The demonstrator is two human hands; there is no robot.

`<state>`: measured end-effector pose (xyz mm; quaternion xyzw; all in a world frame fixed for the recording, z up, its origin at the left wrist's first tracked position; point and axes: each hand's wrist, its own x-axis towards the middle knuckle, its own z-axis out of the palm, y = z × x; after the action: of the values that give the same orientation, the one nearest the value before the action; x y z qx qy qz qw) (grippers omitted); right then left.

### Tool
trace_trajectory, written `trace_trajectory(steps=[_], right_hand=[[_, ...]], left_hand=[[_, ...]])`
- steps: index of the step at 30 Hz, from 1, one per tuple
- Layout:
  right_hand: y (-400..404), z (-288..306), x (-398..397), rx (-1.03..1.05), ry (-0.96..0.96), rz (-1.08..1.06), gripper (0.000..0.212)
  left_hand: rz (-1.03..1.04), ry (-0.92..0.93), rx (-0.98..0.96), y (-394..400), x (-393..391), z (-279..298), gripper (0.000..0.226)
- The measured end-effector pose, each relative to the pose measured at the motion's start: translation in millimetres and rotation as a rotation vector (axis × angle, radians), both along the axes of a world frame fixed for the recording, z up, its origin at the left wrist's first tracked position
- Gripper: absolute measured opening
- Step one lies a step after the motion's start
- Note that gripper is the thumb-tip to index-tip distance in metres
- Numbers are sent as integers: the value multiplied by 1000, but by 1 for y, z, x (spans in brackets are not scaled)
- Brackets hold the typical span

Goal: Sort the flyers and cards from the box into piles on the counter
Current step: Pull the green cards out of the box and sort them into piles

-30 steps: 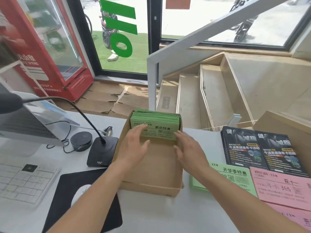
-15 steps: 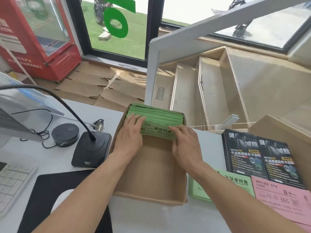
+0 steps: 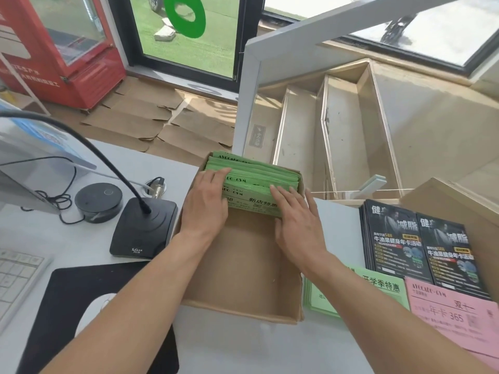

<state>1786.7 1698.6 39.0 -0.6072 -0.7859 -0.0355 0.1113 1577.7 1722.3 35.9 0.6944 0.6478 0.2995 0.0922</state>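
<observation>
From the head camera, an open brown cardboard box (image 3: 243,268) sits on the white counter (image 3: 237,346), its far end reaching the counter's far edge. A stack of green paper flyers (image 3: 259,175) printed in black stands packed on edge against the box's far wall, leaning a little toward the person; the near part of the box floor is bare cardboard. The left hand (image 3: 206,205) lies on the left end of the stack with its fingers straight and close together over the top edges of the front flyers. The right hand (image 3: 298,222) rests on the right end, fingers straight and slightly spread, fingertips on the front flyers' upper edge; whether either thumb hooks behind a sheet cannot be told. Just right of the box lies a pile of pale green cards (image 3: 378,288), partly under the right forearm, then a pile of pink cards (image 3: 456,317) toward the right edge. Beyond these, two piles of black glossy flyers (image 3: 421,244) lie side by side. Left of the box stands a black gooseneck microphone base (image 3: 144,228), with a round black puck (image 3: 98,198) beside it and a black mouse pad (image 3: 81,314) at the near edge.
</observation>
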Motion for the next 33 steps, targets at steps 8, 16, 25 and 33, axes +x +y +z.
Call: trace_trajectory(steps=[8,16,25,33], right_hand=[[-4,2,1,-28,97,-5,67],[-16,21,0,-40,281,14,51],[-91,83,52,353,623,162,31],[-222,66,160,219,672,-60,30]], left_hand=[[-17,74,7,3,-2,-4,74],[-23,84,31,1,-3,-1,74],[-355,-428,22,-68,0,85,18],[-630,-329,-94,-182,104,62,24]])
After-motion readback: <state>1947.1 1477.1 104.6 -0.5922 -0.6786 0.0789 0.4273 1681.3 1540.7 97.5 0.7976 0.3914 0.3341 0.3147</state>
